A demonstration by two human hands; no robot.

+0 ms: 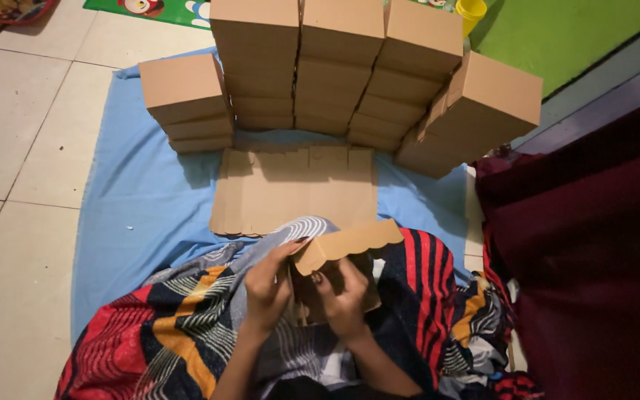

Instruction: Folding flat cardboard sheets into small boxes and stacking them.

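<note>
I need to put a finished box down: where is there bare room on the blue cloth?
Bare blue cloth lies left of the flat cardboard sheets, below the left box stack. The back row of folded boxes is crowded.

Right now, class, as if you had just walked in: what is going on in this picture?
A person sits on the floor with a patterned cloth over the lap and works with both hands on a piece of brown cardboard with a scalloped flap. The left hand and the right hand grip it from either side, partly folded. Flat cardboard sheets lie ahead on a blue sheet. Behind them stand stacks of finished brown boxes, and one stack on the right leans over.
</note>
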